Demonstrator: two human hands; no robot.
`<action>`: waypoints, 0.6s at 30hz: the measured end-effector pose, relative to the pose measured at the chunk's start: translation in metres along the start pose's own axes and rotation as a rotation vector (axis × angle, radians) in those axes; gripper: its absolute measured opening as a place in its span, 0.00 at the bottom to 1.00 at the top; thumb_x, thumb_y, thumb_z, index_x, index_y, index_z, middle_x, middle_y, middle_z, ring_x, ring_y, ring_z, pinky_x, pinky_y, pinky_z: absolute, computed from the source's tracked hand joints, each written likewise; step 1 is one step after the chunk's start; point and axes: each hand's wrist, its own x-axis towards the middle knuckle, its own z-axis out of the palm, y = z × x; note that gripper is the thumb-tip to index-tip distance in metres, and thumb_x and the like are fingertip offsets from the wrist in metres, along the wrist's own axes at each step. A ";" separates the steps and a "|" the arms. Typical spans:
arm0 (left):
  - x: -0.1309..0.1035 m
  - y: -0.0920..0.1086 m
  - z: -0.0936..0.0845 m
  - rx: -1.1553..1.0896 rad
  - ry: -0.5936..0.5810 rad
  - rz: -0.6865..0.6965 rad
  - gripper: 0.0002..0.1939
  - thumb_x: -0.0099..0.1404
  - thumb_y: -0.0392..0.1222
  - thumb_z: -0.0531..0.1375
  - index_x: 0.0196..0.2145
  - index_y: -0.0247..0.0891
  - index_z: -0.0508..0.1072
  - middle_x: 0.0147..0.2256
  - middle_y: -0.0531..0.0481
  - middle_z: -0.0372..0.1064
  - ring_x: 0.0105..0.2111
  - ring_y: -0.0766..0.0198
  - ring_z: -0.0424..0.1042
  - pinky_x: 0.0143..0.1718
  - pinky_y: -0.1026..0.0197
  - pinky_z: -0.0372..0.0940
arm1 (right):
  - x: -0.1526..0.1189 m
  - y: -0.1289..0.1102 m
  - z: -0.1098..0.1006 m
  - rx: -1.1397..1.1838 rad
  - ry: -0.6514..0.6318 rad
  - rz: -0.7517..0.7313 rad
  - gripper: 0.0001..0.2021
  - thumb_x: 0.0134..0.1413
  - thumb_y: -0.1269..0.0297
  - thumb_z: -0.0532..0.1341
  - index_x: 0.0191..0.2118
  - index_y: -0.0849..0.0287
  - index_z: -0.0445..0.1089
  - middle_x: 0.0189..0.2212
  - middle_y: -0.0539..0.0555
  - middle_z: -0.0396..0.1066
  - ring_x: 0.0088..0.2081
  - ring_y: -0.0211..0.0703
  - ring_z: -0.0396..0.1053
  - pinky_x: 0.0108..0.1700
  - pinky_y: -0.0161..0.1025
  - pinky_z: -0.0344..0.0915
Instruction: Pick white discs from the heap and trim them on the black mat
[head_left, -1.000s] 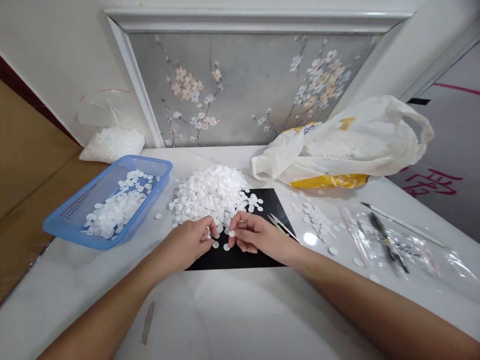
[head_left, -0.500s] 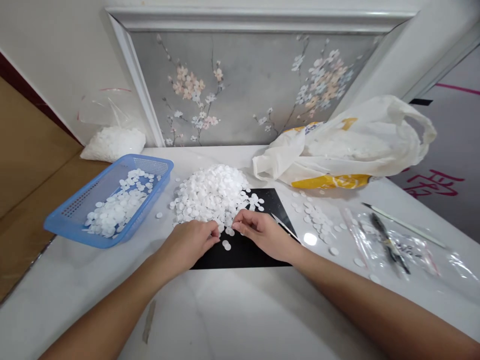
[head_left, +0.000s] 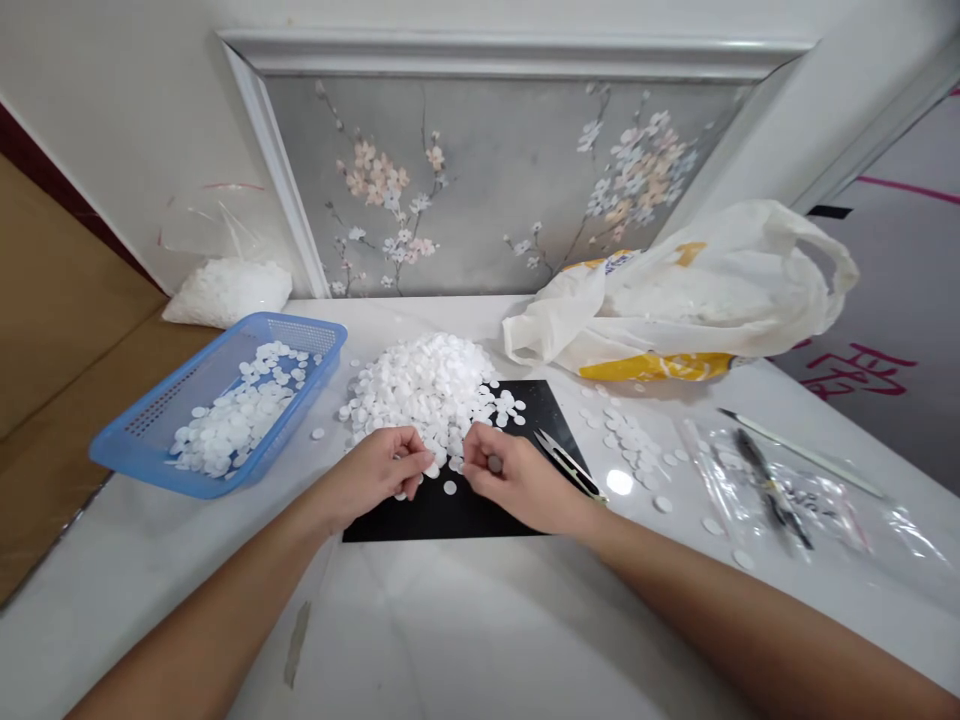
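My left hand (head_left: 382, 470) is closed in a pinch, with a small white disc (head_left: 432, 469) at its thumb tip. Facing it, my right hand (head_left: 517, 480) is curled closed, and a white disc (head_left: 494, 464) shows between its fingers. Both hands hover at the front edge of a heaped pile of white discs (head_left: 427, 385). Under them lies a black mat (head_left: 450, 520), with a loose disc (head_left: 450, 488) on it between the hands. Thread snips (head_left: 566, 462) rest on the mat's right side, partly behind my right hand.
To the left stands a blue plastic basket (head_left: 139, 445) holding white discs. Behind it sits a clear bag of white pieces (head_left: 229, 290). A white and yellow carrier bag (head_left: 675, 300) lies at the back right. Scattered discs (head_left: 634, 440), a tweezer-like tool (head_left: 802, 450) and a black pen-like tool (head_left: 772, 490) lie right.
My left hand has shifted slightly and turned, its thumb now across the fingers with a disc. My right hand has curled more and moved slightly, uncovering more of the snips.
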 end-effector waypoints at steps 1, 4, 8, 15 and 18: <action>0.000 0.001 0.000 -0.045 -0.011 -0.010 0.12 0.59 0.47 0.57 0.25 0.39 0.60 0.20 0.55 0.66 0.17 0.73 0.52 0.19 0.68 0.47 | 0.000 0.000 -0.003 0.148 -0.012 0.025 0.04 0.49 0.71 0.54 0.28 0.56 0.58 0.20 0.44 0.62 0.20 0.33 0.52 0.22 0.32 0.49; -0.001 0.006 -0.002 -0.176 -0.027 -0.023 0.12 0.58 0.44 0.58 0.25 0.39 0.56 0.25 0.49 0.72 0.17 0.74 0.53 0.18 0.69 0.44 | 0.002 0.001 -0.010 0.544 -0.094 0.111 0.05 0.43 0.72 0.50 0.26 0.55 0.52 0.21 0.46 0.65 0.17 0.32 0.45 0.19 0.33 0.40; -0.001 0.013 -0.011 -0.307 0.050 0.031 0.08 0.55 0.41 0.57 0.31 0.39 0.60 0.24 0.53 0.68 0.16 0.74 0.53 0.16 0.70 0.44 | 0.003 0.001 -0.010 0.505 -0.115 0.137 0.07 0.42 0.72 0.53 0.31 0.57 0.64 0.20 0.46 0.63 0.17 0.32 0.46 0.20 0.33 0.42; -0.010 0.009 -0.019 -0.233 0.167 0.078 0.20 0.62 0.55 0.53 0.21 0.40 0.56 0.16 0.60 0.47 0.14 0.73 0.47 0.15 0.68 0.39 | 0.004 -0.007 0.011 -0.285 -0.046 0.098 0.02 0.48 0.66 0.65 0.31 0.57 0.73 0.20 0.45 0.61 0.23 0.34 0.57 0.28 0.33 0.52; -0.019 -0.001 -0.020 -0.001 0.151 0.058 0.15 0.58 0.51 0.60 0.23 0.38 0.64 0.15 0.62 0.47 0.15 0.73 0.47 0.17 0.68 0.41 | 0.009 -0.009 0.015 -0.310 -0.082 0.131 0.04 0.45 0.71 0.66 0.27 0.58 0.71 0.18 0.43 0.58 0.22 0.35 0.57 0.27 0.33 0.51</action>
